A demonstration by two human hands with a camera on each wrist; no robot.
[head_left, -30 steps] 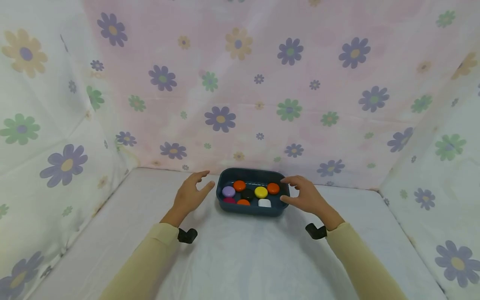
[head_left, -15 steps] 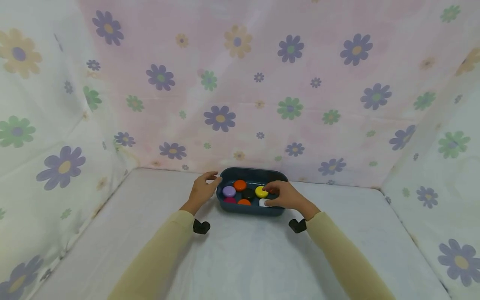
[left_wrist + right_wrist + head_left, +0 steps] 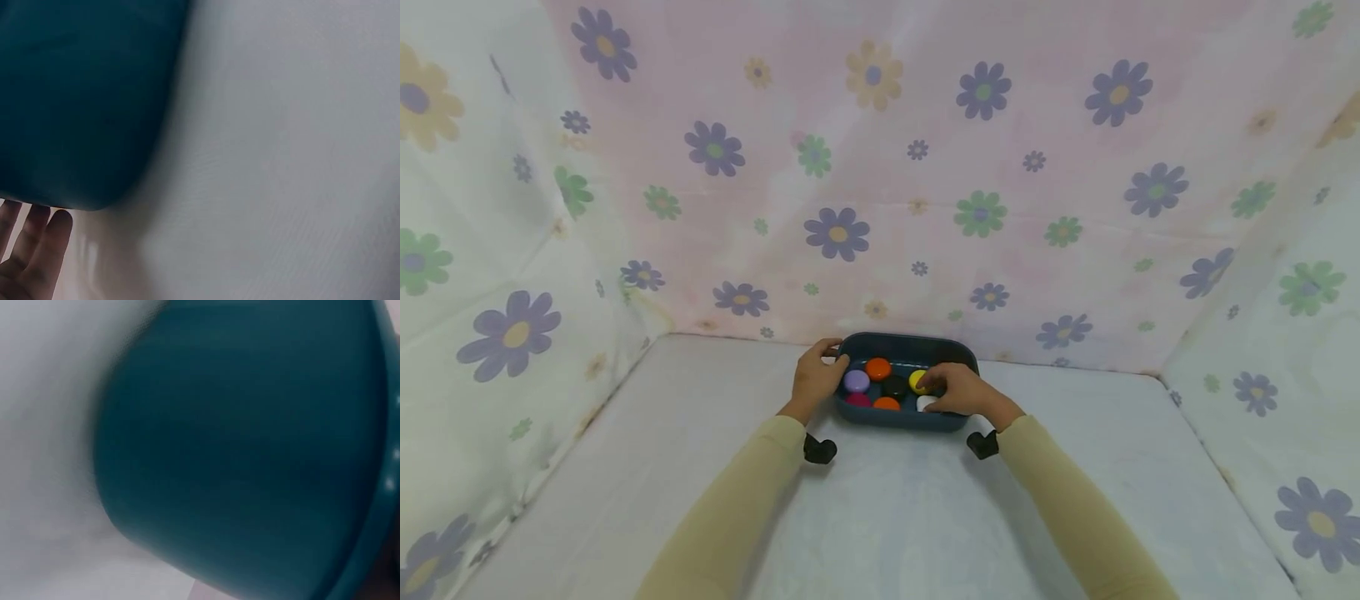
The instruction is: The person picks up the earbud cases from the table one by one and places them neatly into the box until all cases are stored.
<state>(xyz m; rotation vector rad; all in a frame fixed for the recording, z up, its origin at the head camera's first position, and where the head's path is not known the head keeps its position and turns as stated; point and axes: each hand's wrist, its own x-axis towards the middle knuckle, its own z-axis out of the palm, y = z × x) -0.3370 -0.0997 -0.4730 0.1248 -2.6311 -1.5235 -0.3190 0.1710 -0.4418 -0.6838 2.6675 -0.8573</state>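
Note:
A dark teal plastic tub (image 3: 898, 418) stands near the back wall with several rounded coloured pieces in it. My left hand (image 3: 816, 379) holds its left end, thumb at the rim; in the left wrist view the fingertips (image 3: 59, 225) meet the outer wall. My right hand (image 3: 958, 389) reaches inside on the right, thumb and index finger apart, over a yellow piece (image 3: 917, 381) and a white piece (image 3: 925, 403). An orange-red piece seen earlier is hidden beneath it. The right wrist view shows mostly the tub's outer wall (image 3: 237, 444).
Left in the tub lie a lilac piece (image 3: 857, 382), an orange-red piece (image 3: 877, 369), a black piece (image 3: 895, 387), a magenta piece (image 3: 858, 401) and an orange piece (image 3: 886, 404). White cloth (image 3: 895, 508) covers the table; flowered cloth walls (image 3: 917, 175) rise around it.
My left hand has moved right, from beside the tub onto its left end. My right hand has gone from the right rim into the tub, covering the right-hand orange-red piece.

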